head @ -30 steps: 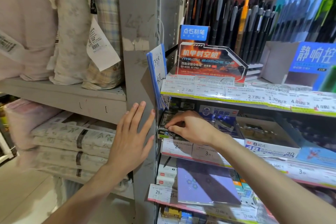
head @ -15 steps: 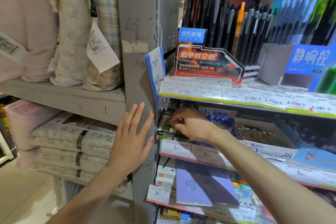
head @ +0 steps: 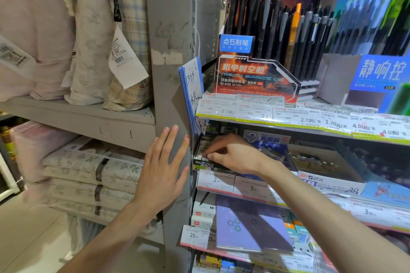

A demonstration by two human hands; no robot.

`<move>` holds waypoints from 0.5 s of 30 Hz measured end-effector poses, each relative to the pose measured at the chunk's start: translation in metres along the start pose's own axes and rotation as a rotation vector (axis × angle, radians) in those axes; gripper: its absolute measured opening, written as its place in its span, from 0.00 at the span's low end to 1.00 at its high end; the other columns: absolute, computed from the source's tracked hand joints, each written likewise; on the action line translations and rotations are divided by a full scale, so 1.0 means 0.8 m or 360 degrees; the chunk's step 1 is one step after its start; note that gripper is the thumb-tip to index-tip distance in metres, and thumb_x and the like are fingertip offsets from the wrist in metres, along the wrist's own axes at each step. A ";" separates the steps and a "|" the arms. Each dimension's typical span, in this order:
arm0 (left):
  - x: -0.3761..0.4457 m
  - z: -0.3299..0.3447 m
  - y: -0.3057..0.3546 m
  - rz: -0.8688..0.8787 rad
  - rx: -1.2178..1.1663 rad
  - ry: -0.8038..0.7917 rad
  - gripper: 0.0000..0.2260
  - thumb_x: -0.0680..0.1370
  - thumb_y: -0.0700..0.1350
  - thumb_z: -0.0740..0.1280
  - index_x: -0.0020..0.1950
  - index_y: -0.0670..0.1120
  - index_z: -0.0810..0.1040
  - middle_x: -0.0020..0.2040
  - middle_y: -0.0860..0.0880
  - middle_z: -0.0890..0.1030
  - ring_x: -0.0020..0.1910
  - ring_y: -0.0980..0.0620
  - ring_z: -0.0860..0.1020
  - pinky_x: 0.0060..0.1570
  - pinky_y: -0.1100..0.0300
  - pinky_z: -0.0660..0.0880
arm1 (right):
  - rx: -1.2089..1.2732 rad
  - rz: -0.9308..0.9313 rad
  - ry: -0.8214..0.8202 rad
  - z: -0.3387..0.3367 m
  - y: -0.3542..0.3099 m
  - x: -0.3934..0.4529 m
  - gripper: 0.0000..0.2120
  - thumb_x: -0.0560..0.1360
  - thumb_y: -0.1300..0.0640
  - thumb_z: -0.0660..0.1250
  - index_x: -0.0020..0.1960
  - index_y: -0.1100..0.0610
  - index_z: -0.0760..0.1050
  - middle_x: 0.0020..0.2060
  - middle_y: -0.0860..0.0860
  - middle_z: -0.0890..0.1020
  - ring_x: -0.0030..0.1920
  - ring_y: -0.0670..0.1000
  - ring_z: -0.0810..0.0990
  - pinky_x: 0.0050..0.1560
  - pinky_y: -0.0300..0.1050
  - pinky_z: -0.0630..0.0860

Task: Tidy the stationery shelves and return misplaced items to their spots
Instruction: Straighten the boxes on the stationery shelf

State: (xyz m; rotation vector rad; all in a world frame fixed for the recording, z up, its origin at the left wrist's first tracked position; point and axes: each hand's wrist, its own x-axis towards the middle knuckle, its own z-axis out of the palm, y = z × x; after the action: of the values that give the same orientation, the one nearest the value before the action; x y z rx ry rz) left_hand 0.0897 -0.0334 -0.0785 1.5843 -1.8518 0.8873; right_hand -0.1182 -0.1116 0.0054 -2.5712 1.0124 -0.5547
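the left hand lies flat against the grey shelf post at the centre of the frame, its fingers straight and slightly spread, holding nothing. just to its right, the right hand reaches into the second stationery shelf, its fingers curled and pinching a small eraser at the front of a dark display box at the shelf's left end. price labels run along the shelf edge right under the box. further right on the same shelf sits an open eraser carton. above, in the upper right, black pens stand in a display. folded bedding fills the lower left.
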 end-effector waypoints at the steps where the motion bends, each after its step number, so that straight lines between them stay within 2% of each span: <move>1: 0.000 0.000 0.000 -0.0001 0.0002 -0.0001 0.33 0.79 0.52 0.63 0.80 0.44 0.56 0.81 0.39 0.51 0.80 0.41 0.49 0.75 0.41 0.57 | 0.0028 0.0003 -0.0006 0.001 -0.002 0.000 0.09 0.78 0.55 0.69 0.55 0.53 0.85 0.51 0.45 0.84 0.50 0.46 0.81 0.55 0.42 0.78; 6: -0.001 0.000 0.001 -0.0008 0.0001 -0.0009 0.32 0.79 0.52 0.63 0.80 0.44 0.57 0.81 0.39 0.51 0.80 0.41 0.49 0.75 0.41 0.57 | 0.0071 0.0023 0.0000 0.010 -0.009 -0.001 0.10 0.79 0.57 0.67 0.57 0.53 0.84 0.55 0.46 0.85 0.55 0.44 0.82 0.61 0.44 0.77; 11: -0.002 -0.004 0.003 -0.0029 -0.0022 -0.0068 0.33 0.79 0.52 0.63 0.80 0.44 0.55 0.81 0.40 0.49 0.80 0.41 0.48 0.75 0.40 0.57 | 0.0073 0.0098 0.0043 0.014 -0.012 -0.010 0.11 0.80 0.52 0.66 0.59 0.50 0.84 0.57 0.43 0.84 0.57 0.42 0.81 0.63 0.45 0.76; 15: -0.004 -0.015 0.010 -0.0072 -0.0166 -0.0072 0.32 0.79 0.50 0.63 0.80 0.44 0.56 0.82 0.41 0.48 0.81 0.43 0.48 0.76 0.44 0.55 | -0.0012 0.0098 0.0084 0.015 -0.019 -0.023 0.15 0.80 0.49 0.64 0.65 0.47 0.80 0.62 0.42 0.82 0.62 0.43 0.79 0.65 0.43 0.74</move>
State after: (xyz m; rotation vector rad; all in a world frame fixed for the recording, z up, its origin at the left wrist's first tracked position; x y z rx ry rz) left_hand 0.0819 -0.0218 -0.0743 1.5871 -1.8546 0.7291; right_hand -0.1166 -0.0865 -0.0028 -2.5347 1.1096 -0.6064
